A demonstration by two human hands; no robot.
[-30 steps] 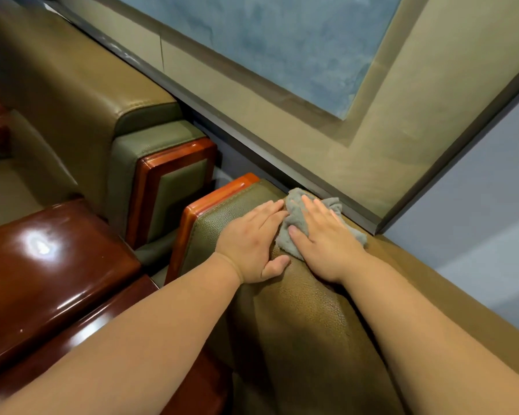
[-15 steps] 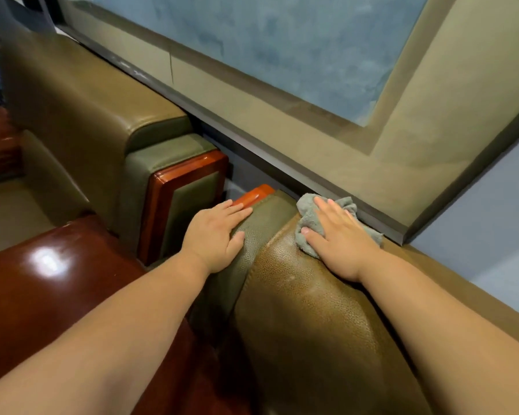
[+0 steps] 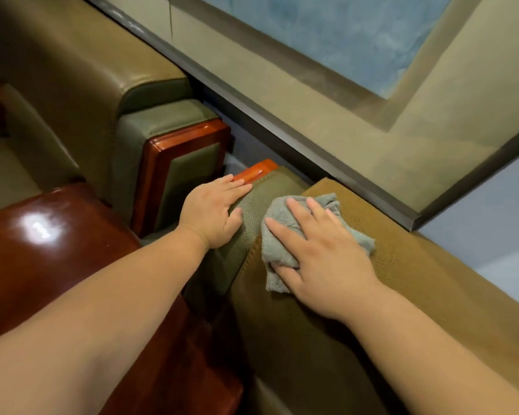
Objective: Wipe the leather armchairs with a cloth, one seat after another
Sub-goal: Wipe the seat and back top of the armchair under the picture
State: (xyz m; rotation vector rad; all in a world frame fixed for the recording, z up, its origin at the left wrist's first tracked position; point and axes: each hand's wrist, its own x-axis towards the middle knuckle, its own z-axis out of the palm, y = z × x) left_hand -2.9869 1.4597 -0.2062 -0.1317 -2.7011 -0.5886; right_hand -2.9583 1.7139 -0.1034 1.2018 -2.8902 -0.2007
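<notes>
Polished reddish wood formed the side table [image 3: 42, 250] at the far left, where a bright light reflection was recorded on its top. Behind it, the neighbouring armchair [image 3: 81, 85] was seen in olive-brown leather, with a wood-trimmed armrest end [image 3: 180, 172] facing the near chair. The left hand [image 3: 213, 212] was laid flat, fingers straight and together, on the green leather side panel of the near armchair [image 3: 312, 339]; nothing was grasped by it, and its fingertips reached the orange wooden trim [image 3: 259, 170] at the corner. Just to the right, the grey cloth [image 3: 282, 235] was spread crumpled across the seam at the top of the near armchair's backrest. The cloth was pressed against the brown leather by the right hand [image 3: 321, 256], whose fingers were extended and splayed over it rather than curled round it. A dark-framed panel [image 3: 312, 151] with a blue-grey centre was noted on the wall behind the chairs.
</notes>
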